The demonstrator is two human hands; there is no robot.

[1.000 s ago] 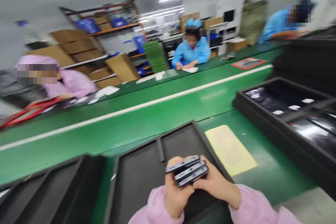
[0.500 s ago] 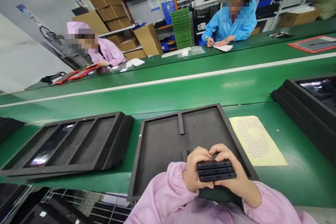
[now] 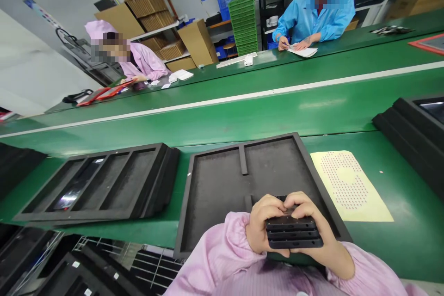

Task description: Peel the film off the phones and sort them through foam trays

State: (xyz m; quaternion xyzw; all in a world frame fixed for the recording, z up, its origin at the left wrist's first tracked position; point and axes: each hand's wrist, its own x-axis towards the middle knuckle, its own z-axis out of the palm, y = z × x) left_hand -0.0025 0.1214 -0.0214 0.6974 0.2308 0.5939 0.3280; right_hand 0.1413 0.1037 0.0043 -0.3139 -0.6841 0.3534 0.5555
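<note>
Both my hands grip a stack of three thin black devices held edge-on near my chest. My left hand wraps the stack's left side, and my right hand wraps the right side with fingers curled over the top. The stack hovers over the near edge of a black foam tray whose two compartments hold nothing. My sleeves are pink.
A second black tray with narrow slots lies to the left, one slot holding a dark device. A yellow perforated sheet lies to the right, beside stacked black trays. Across the green conveyor, two other people work at the far bench.
The view swung from the right to face the tray squarely. My hands drew the stack slightly lower and nearer to me, still gripping it.
</note>
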